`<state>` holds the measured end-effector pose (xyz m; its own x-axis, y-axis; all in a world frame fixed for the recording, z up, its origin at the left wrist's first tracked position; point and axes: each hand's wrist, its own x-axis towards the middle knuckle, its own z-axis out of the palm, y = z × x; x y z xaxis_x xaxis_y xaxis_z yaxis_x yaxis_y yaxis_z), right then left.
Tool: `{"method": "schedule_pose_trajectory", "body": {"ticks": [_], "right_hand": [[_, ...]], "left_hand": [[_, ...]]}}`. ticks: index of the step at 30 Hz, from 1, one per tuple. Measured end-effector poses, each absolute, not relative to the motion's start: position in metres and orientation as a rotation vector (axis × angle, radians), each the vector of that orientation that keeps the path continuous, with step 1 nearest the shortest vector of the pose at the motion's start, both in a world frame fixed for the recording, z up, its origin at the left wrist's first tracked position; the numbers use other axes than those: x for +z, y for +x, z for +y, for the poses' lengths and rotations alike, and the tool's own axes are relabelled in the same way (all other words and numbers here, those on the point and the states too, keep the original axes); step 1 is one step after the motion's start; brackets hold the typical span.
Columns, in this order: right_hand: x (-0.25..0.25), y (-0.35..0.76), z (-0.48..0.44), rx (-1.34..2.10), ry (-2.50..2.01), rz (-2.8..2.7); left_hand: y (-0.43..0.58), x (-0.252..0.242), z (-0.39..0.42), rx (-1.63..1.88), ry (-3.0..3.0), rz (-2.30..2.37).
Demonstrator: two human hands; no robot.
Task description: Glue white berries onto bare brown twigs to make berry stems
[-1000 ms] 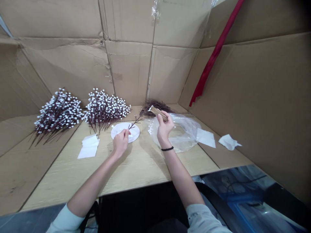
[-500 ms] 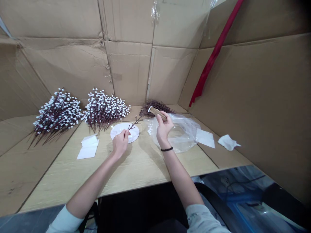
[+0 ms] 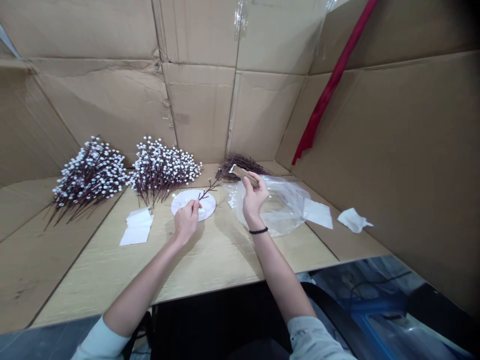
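Cardboard walls [image 3: 112,100] around a wooden counter [image 3: 112,265] here. Our left hand [image 3: 186,220] pinches a bare brown twig [image 3: 208,191] over a round white disc [image 3: 183,200]. Our right hand [image 3: 255,197] grips a tan strip [image 3: 243,173] above a clear plastic bag [image 3: 281,210]. Further out: two white-budded branch bunches [image 3: 161,170] to the left, a dark twig bundle [image 3: 240,166] behind, white paper sheets [image 3: 137,227] on both sides.

Flattened cardboard panels [image 3: 198,100] line back and right walls; red strip [image 3: 330,85] hangs right; pale wood-grain surface [image 3: 112,270] below.
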<state>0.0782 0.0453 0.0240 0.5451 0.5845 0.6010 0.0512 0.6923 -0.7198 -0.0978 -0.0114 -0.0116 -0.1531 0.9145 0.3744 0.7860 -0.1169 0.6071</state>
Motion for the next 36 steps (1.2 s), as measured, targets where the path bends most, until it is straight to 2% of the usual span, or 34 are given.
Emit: {"method": "schedule_pose_trajectory", "body": {"ticks": [36], "right_hand": [[0.0261, 0.0809, 0.0427, 0.3, -0.811, -0.964]], "left_hand": [[-0.0968, -0.0093, -0.0125, 1.104, 1.916, 1.989]]}}
